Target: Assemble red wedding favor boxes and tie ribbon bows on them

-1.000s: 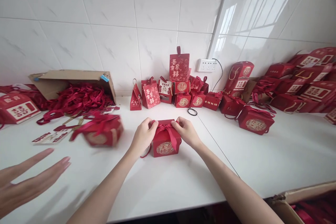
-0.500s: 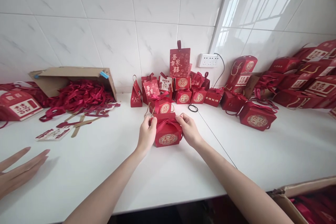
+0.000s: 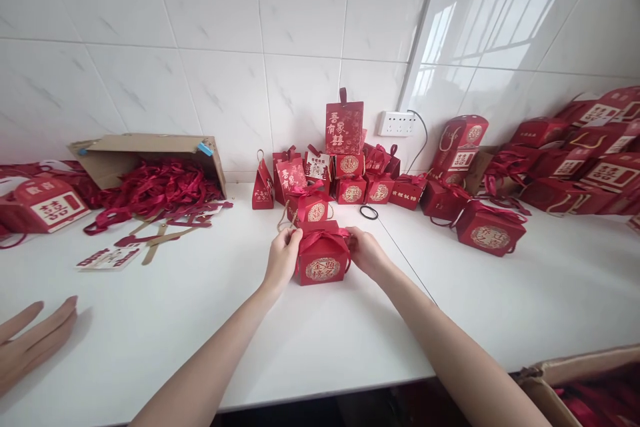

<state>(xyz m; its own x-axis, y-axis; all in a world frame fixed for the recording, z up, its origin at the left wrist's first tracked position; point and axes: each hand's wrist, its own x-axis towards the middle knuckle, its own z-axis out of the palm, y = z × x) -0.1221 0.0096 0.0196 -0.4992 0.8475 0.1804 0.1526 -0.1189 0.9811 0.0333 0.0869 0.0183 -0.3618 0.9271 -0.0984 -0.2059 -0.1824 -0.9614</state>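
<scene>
Your two hands flank the red box [image 3: 323, 271], which stands upright about midway between the table's [image 3: 280, 340] front and back edges, its gold characters facing you. Your left hand [image 3: 283, 260] is at the box's upper left corner, thumb and fingers pinched on the red ribbon [image 3: 320, 236]. Your right hand [image 3: 367, 252] is at the upper right corner, its grip likewise closed on the ribbon. The box sits directly between both grips, its top level with your fingertips.

Just behind it stands a ribbon-tied box [image 3: 309, 205]; a black ring [image 3: 369, 212] lies near that, to the right. Along the back edge you have a row of red boxes [image 3: 377, 188]; toward the back left corner, a cardboard box [image 3: 145, 143] spills loose ribbons [image 3: 165, 187]. At the table's left edge, another person's hand [image 3: 37, 347] shows, fingers extended.
</scene>
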